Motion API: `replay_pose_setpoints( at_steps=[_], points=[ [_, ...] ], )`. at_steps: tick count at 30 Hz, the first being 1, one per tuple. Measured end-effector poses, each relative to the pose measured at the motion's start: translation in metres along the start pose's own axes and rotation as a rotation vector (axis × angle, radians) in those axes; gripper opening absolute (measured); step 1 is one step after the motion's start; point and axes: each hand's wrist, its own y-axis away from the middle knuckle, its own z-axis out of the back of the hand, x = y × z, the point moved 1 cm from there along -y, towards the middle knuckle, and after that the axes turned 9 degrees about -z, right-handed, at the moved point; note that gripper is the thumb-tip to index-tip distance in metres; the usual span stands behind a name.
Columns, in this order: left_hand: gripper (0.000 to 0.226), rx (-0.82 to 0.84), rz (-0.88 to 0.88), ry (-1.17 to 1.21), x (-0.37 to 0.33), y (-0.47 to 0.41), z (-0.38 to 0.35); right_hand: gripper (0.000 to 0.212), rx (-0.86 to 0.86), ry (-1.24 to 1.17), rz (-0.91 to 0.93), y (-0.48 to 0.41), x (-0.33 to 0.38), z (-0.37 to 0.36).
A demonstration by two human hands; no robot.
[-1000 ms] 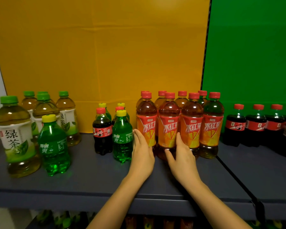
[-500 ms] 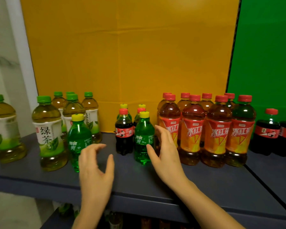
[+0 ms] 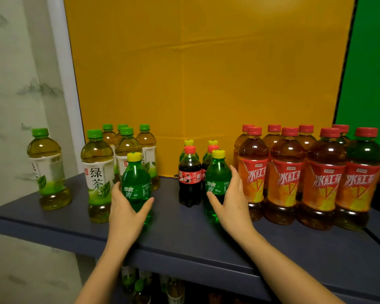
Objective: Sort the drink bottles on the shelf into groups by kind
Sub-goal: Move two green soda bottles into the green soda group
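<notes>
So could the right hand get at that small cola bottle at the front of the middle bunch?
Probably yes. The right hand is by the green soda bottle just right of the cola bottle, whose front and left side are unobstructed.

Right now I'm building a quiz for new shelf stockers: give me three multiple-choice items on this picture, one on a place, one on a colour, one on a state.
1. Where does the lone green soda bottle stand?
A. among the iced tea bottles
B. in front of the green tea bottles
C. lying on the floor

2. What colour are the iced tea bottles' caps?
A. red
B. green
C. yellow

3. What is the left hand doing?
A. resting flat on the shelf
B. wrapping around the lone green soda bottle
C. holding a cap

Answers:
1 B, it stands just ahead of the green tea bottles at the left.
2 A, every cap in that group is red.
3 B, thumb and fingers curl around its lower body.
</notes>
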Motion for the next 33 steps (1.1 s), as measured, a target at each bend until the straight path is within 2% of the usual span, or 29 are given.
replay_pose_setpoints(
  at_steps=[4,17,20,22,23,25,26,29,33],
  points=[
    [0.075,-0.008,-0.001,0.009,-0.001,0.0,-0.001,0.082,-0.005,0.01,-0.009,0.001,-0.002,0.0],
    [0.075,0.105,-0.156,0.048,-0.043,0.017,-0.052,0.08,-0.064,0.078,0.031,0.011,-0.004,0.009],
    [0.068,0.147,-0.142,0.093,-0.045,0.015,-0.056,0.073,-0.083,0.065,0.08,0.013,0.003,0.013],
    [0.061,0.162,-0.044,0.257,-0.049,0.008,-0.047,0.065,-0.076,0.016,0.144,0.011,0.014,0.022],
    [0.064,0.152,-0.008,0.334,-0.051,0.0,-0.042,0.06,-0.073,-0.003,0.189,0.007,0.022,0.028],
    [0.064,0.114,-0.03,0.385,-0.052,-0.022,-0.036,0.049,-0.061,-0.02,0.276,-0.007,0.04,0.04],
    [0.056,0.111,-0.058,0.375,-0.053,-0.035,-0.033,0.044,-0.056,-0.019,0.304,-0.018,0.05,0.046],
    [0.046,0.252,-0.12,0.306,-0.053,-0.078,-0.036,0.038,0.024,0.097,0.304,-0.058,0.081,0.056],
    [0.052,0.555,-0.09,0.203,-0.055,-0.112,-0.053,0.041,0.334,0.527,0.107,-0.112,0.101,0.053]
  ],
)
